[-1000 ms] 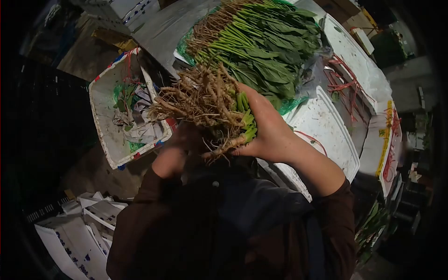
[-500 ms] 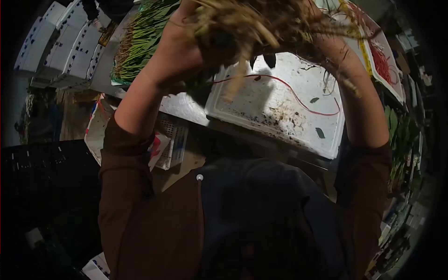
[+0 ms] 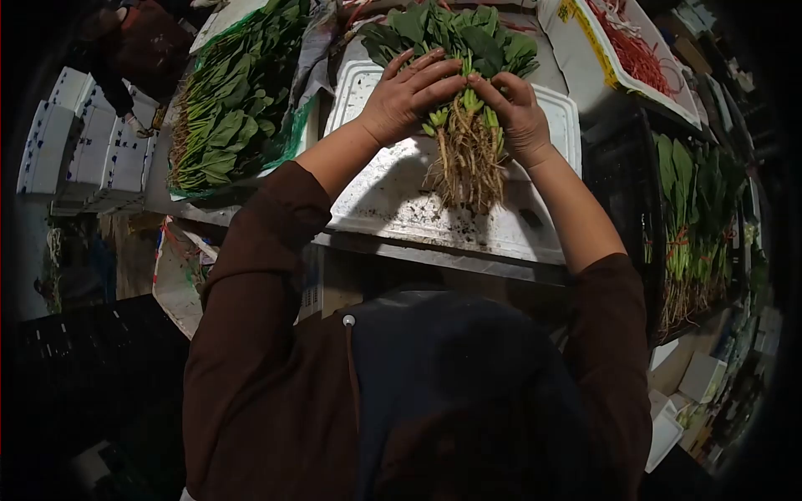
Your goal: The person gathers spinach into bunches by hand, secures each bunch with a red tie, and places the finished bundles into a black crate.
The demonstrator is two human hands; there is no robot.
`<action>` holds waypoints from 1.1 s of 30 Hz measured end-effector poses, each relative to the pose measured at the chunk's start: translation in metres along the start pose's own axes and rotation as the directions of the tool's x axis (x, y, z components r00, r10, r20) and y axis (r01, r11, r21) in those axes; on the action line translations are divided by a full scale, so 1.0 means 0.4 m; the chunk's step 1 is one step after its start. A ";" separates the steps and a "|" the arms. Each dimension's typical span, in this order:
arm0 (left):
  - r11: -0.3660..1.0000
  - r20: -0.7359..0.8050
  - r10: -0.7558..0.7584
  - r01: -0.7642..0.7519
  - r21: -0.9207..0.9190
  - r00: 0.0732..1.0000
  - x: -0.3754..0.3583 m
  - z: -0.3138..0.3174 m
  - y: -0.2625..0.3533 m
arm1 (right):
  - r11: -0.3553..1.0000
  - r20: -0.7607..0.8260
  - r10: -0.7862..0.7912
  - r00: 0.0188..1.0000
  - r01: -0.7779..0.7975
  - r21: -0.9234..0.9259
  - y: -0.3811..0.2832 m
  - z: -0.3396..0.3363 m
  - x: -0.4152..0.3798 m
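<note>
A bunch of leafy greens (image 3: 464, 42) lies on a white foam lid (image 3: 376, 188), leaves away from me and brown roots toward me. My left hand (image 3: 409, 93) rests over the stems from the left, fingers extended and slightly apart. From the right, my right hand (image 3: 518, 117) touches the stems with bent fingers, its thumb and index near the left fingertips. Whether the right fingers grip the stems is hard to tell. Dirt specks are scattered on the lid below the roots.
More greens (image 3: 238, 117) lie on green netting at the left. A white box of red ties (image 3: 635, 50) stands at the upper right, above a black crate of tied bunches (image 3: 689, 242). Stacked white boxes (image 3: 83, 150) and a person (image 3: 142, 50) are at the upper left.
The bunch, held up close to the camera before, now lies on the lid with its roots toward me. Both hands have moved down onto its stems. The red tie on the lid is no longer visible.
</note>
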State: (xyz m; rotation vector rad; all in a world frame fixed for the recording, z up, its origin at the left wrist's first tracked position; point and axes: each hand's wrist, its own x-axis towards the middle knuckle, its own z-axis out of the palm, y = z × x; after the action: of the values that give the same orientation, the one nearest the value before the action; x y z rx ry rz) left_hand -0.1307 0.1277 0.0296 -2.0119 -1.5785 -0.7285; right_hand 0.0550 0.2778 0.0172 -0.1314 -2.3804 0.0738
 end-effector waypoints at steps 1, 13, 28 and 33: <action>0.999 0.065 -0.001 -0.002 0.038 0.998 -0.032 0.019 0.002 | 0.999 0.062 0.052 0.997 -0.052 -0.002 -0.015 0.016 -0.039; 0.940 0.448 -0.328 0.240 0.243 0.831 -0.276 -0.090 0.062 | 0.982 0.564 0.168 0.809 -0.188 -0.022 -0.081 -0.019 -0.138; 0.221 0.537 -0.729 0.889 -0.401 0.423 -0.245 -0.019 0.133 | 0.844 0.426 0.505 0.751 -0.532 -0.064 -0.265 0.048 -0.055; 0.293 0.543 -0.612 0.802 -0.520 0.575 -0.257 0.037 0.117 | 0.863 0.404 0.459 0.791 -0.505 0.011 -0.286 0.026 -0.096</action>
State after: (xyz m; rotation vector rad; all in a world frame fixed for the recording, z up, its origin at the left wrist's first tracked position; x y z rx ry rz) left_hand -0.1035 0.0529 -0.0520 -1.7668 -2.7578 -1.7761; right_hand 0.0670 0.1594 -0.0062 -0.7354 -2.6684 0.5322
